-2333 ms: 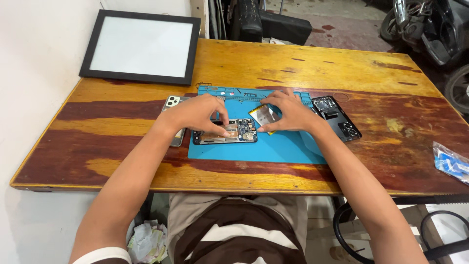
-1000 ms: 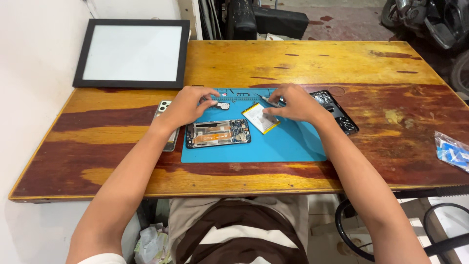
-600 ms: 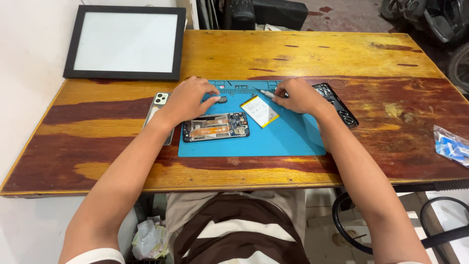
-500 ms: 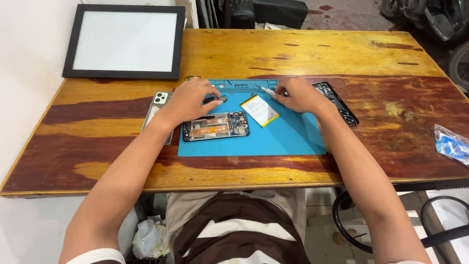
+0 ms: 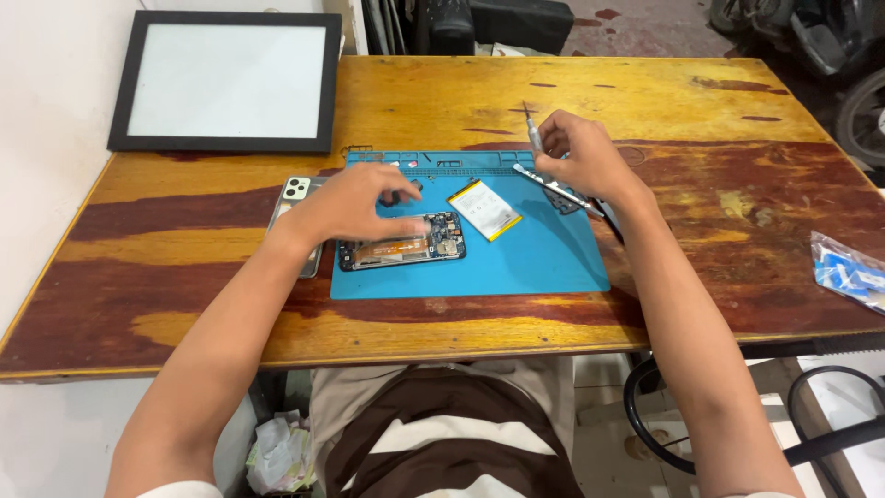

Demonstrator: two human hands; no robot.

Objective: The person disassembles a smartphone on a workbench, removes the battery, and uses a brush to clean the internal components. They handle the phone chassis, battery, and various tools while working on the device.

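Left hand (image 5: 355, 205) is pressing down, fingers spread, steadying the opened phone (image 5: 403, 242) on the blue mat (image 5: 516, 263); right hand (image 5: 581, 161) is pinching a screwdriver (image 5: 532, 134) upright, tweezers (image 5: 558, 187) tucked beneath, battery (image 5: 485, 209) lying between.

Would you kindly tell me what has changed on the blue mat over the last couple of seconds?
The right hand has lifted off the mat and now holds a slim silver screwdriver upright, with thin metal tweezers also in its grip. The left hand has come back from the mat's top edge to rest on the opened phone. The flat white-and-yellow battery, blue rubber mat and black-framed panel stayed put.
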